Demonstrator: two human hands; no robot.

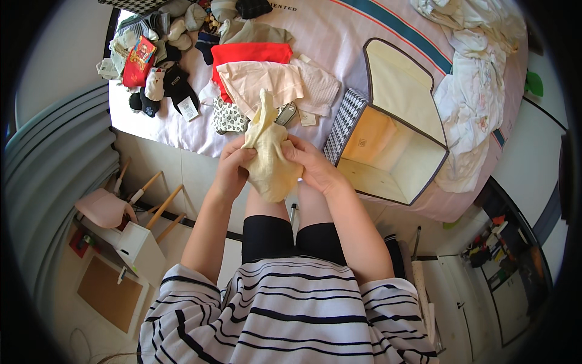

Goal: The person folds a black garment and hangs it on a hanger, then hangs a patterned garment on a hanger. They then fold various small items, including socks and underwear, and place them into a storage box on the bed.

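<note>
pale yellow cloth (270, 161) — red garment (251, 53), checked black-and-white box (388, 142), lilac bedsheet (339, 36) with teal-orange stripes.

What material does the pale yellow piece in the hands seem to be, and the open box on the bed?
Pale yellow garment: soft matte cloth, probably knit; it bunches and droops limply between both hands. Open box: seemingly fabric-covered stiff board; flat beige walls, dark edge binding, checked outside.

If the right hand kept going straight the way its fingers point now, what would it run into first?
The right hand points leftward into the pale yellow garment it already grips; straight beyond that bundle sits the left hand, likely next. Depth between them is unclear.
</note>
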